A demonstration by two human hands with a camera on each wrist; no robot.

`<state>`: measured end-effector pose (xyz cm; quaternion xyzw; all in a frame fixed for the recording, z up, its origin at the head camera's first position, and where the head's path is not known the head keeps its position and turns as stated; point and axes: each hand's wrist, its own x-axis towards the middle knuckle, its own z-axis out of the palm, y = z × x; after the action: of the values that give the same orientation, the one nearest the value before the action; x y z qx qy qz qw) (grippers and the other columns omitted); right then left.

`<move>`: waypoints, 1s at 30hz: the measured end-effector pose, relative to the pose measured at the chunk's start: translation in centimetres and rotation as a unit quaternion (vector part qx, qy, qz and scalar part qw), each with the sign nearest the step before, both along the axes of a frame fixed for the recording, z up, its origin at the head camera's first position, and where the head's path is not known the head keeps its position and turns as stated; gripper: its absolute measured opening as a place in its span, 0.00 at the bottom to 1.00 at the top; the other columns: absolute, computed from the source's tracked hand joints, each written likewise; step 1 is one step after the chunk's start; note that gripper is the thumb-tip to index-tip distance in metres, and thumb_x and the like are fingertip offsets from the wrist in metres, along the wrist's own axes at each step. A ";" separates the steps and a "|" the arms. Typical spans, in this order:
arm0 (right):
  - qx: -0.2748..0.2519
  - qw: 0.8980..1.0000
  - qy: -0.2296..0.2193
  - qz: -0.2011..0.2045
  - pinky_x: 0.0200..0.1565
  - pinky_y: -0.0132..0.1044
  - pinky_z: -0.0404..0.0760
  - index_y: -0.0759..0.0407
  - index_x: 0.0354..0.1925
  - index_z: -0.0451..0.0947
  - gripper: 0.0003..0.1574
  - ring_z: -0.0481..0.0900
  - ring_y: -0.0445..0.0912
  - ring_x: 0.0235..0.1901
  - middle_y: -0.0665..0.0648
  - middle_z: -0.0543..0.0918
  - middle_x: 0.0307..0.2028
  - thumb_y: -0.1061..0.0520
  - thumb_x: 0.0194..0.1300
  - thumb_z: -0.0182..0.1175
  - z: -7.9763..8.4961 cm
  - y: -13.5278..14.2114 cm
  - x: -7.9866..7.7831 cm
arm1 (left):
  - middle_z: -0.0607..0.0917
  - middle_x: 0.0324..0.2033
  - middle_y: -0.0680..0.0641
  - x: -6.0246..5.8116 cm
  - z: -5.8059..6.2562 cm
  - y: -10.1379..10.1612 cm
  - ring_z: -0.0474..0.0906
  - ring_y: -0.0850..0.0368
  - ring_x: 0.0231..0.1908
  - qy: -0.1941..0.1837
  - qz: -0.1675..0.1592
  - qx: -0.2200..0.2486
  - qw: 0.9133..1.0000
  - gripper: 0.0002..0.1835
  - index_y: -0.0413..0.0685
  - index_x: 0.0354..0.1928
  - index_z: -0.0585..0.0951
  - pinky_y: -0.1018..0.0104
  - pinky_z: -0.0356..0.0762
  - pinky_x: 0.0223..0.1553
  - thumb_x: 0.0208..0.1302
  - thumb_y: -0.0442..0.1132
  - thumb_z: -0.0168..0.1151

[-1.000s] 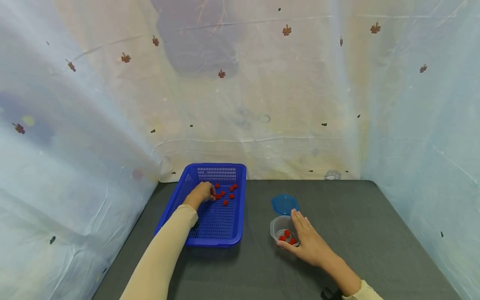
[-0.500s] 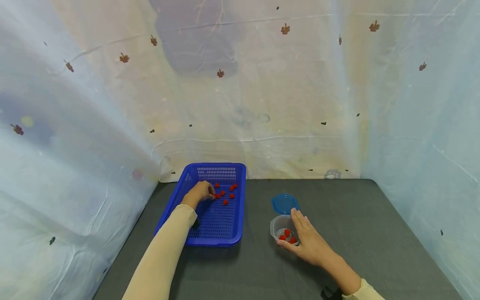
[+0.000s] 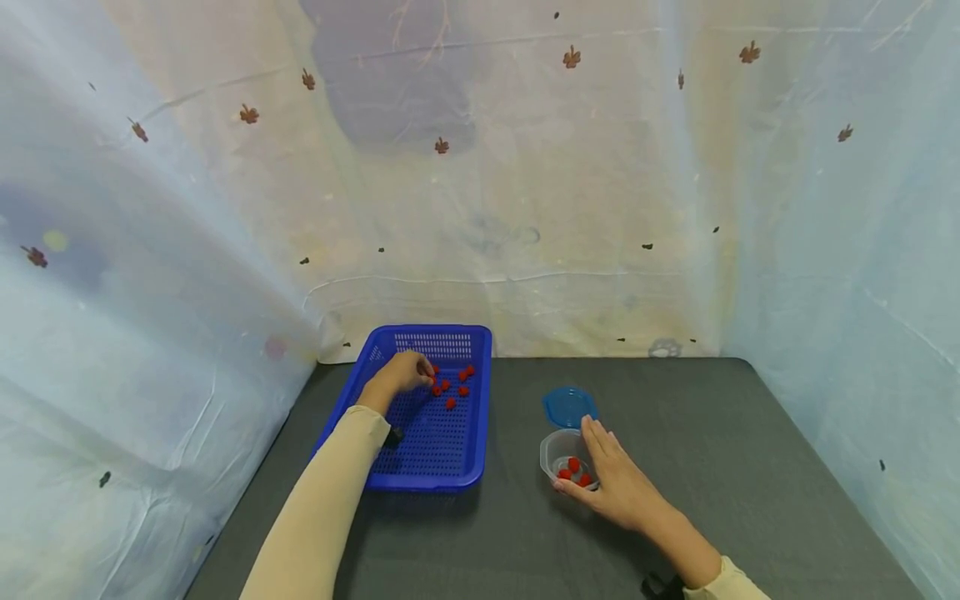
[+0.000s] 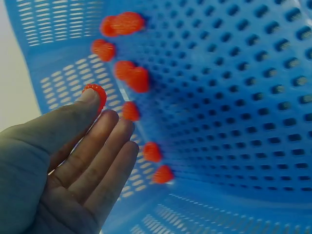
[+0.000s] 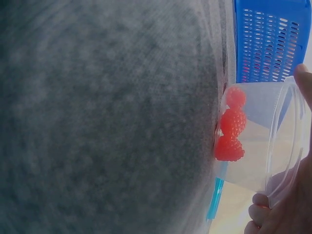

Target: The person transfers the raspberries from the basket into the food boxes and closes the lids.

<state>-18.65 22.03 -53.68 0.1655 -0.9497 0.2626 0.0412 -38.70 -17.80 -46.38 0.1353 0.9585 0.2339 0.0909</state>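
Observation:
My left hand (image 3: 403, 373) is inside the blue plastic basket (image 3: 483, 417); it pinches a red raspberry (image 4: 100, 95) between thumb and fingertips, lifted off the basket floor. Several other raspberries (image 4: 136, 79) lie loose in the basket near that hand. To the right, my right hand (image 3: 618, 487) holds a clear plastic container (image 3: 551, 452) by its sides, thumb on the near side and fingers on the far side. Raspberries (image 5: 233, 123) rest on the container's bottom. Part of the container is hidden behind the right hand in the head view.
Just behind the container a blue lid (image 3: 570, 407) lies flat on the grey tabletop (image 3: 517, 542). The basket's raised walls surround the left hand. A printed curtain (image 3: 525, 208) hangs behind the table and at both sides.
My left hand has risen slightly from the basket floor, with a raspberry now visible in its fingertips. The right hand and the container have stayed in place.

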 end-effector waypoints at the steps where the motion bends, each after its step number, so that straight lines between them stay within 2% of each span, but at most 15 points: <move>1: 0.001 1.000 0.003 0.000 0.78 0.66 0.54 0.67 0.85 0.46 0.75 0.52 0.65 0.83 0.68 0.52 0.84 0.19 0.67 0.63 0.0 0.0 0.0 | 0.88 0.43 0.42 0.0 0.3 0.0 0.85 0.47 0.44 0.005 -0.003 0.008 1.000 0.06 0.39 0.48 0.87 0.49 0.84 0.51 0.72 0.33 0.71; 6: -0.001 1.000 0.008 0.001 0.78 0.66 0.54 0.68 0.85 0.47 0.75 0.52 0.66 0.82 0.69 0.53 0.84 0.20 0.67 0.63 0.1 0.0 -0.1 | 0.89 0.42 0.43 0.2 1.4 0.3 0.85 0.48 0.43 0.026 -0.020 0.038 0.999 0.07 0.38 0.48 0.87 0.51 0.84 0.50 0.73 0.33 0.70; 12: -0.002 1.000 0.009 0.002 0.78 0.66 0.54 0.69 0.85 0.47 0.75 0.53 0.66 0.82 0.70 0.53 0.83 0.20 0.67 0.63 0.2 0.1 0.0 | 0.89 0.42 0.44 0.7 2.0 0.8 0.86 0.48 0.45 0.042 -0.043 0.051 0.997 0.08 0.39 0.48 0.86 0.50 0.84 0.52 0.72 0.34 0.71; 21: 0.004 1.000 -0.001 0.000 0.78 0.66 0.54 0.67 0.85 0.45 0.76 0.53 0.67 0.82 0.69 0.52 0.84 0.18 0.66 0.62 0.2 0.0 -0.1 | 0.89 0.44 0.45 2.4 3.2 2.6 0.85 0.49 0.47 0.054 -0.060 0.054 0.995 0.07 0.44 0.50 0.86 0.51 0.85 0.53 0.74 0.36 0.70; 30: 0.002 1.000 -0.005 0.000 0.78 0.66 0.53 0.67 0.85 0.46 0.76 0.52 0.66 0.82 0.69 0.52 0.84 0.18 0.66 0.62 0.4 -0.1 0.1 | 0.89 0.41 0.50 3.8 4.1 4.8 0.86 0.55 0.43 0.068 -0.097 0.069 0.990 0.08 0.45 0.50 0.86 0.54 0.85 0.51 0.73 0.37 0.72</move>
<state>-18.56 21.94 -53.27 0.1641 -0.9504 0.2618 0.0360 -34.88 -13.03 -42.27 0.2494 0.9262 0.2802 0.0378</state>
